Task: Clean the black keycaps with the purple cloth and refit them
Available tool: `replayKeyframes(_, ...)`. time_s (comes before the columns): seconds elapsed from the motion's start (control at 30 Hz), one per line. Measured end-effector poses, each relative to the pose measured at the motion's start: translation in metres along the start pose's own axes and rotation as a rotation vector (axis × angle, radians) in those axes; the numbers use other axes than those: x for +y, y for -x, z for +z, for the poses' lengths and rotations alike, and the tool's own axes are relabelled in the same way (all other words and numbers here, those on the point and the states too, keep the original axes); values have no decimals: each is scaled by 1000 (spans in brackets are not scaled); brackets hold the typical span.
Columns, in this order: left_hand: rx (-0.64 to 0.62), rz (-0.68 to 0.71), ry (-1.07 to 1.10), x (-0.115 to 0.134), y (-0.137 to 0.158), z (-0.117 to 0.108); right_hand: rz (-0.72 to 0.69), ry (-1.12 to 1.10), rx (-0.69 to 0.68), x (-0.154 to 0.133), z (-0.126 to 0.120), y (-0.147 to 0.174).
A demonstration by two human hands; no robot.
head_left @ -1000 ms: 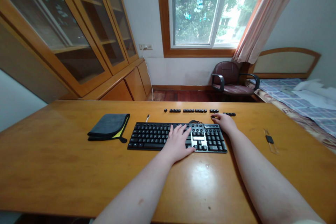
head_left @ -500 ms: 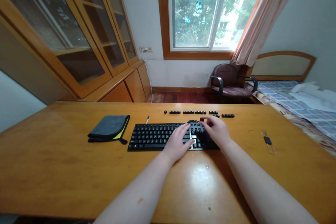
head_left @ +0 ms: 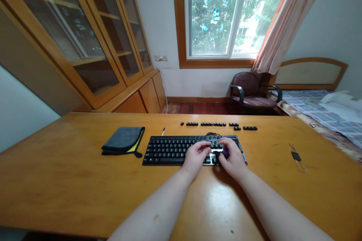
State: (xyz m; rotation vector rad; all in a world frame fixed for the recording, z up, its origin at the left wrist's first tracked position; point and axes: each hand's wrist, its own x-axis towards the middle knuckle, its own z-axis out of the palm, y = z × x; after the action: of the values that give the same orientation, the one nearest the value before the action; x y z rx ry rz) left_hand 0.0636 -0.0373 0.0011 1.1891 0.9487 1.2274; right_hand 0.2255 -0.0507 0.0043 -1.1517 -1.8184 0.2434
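A black keyboard [head_left: 166, 150] lies on the wooden desk, with a bare pale strip [head_left: 215, 150] where keycaps are off toward its right side. My left hand [head_left: 195, 157] rests over the keyboard beside this strip, fingers bent and the thumb apart from them, nothing visible between them. On the right part of the keyboard, my right hand [head_left: 233, 158] curls round a small purple and dark object [head_left: 225, 153]. Most of that object is hidden by the fingers, so its kind cannot be told. Loose black keycaps [head_left: 192, 124] stand in rows behind the keyboard.
Left of the keyboard lies a folded grey cloth [head_left: 123, 139] with a yellow underside. A small white brush or swab with a dark tip [head_left: 163, 131] is near it. A wire keycap puller with a black grip [head_left: 296, 156] lies at the right of the desk [head_left: 70, 184].
My right hand has come down from the keyboard's far edge, where its fingertips were at a small dark piece, to the keycap gap. My left fingers have bent inward. The view has shifted slightly.
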Motion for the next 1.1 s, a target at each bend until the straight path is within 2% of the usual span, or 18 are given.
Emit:
replayKeyframes(0.2,21,-39,43,-5,-6,-1,161,-158,233,8,8,0)
replayKeyframes(0.27,10,-32,60,-3,-6,0,169,-200,256,7,7,0)
replayKeyframes(0.37,-39,14,43,2,-4,0,133,-205,204,4,2,0)
replayKeyframes(0.47,-140,62,38,8,1,-1,118,-209,141,1,-2,0)
replayKeyframes(0.6,-281,20,72,11,5,0,156,-286,91,1,1,2)
replayKeyframes(0.7,-234,-5,46,10,3,1,203,-414,55,3,5,3)
replayKeyframes(0.87,-127,-1,7,11,1,-3,238,-597,94,1,3,2)
replayKeyframes(1.0,-106,51,43,12,1,-8,343,-606,39,-2,-2,1)
replayKeyframes(1.1,-115,97,55,11,0,-12,335,-573,-23,-4,-3,0)
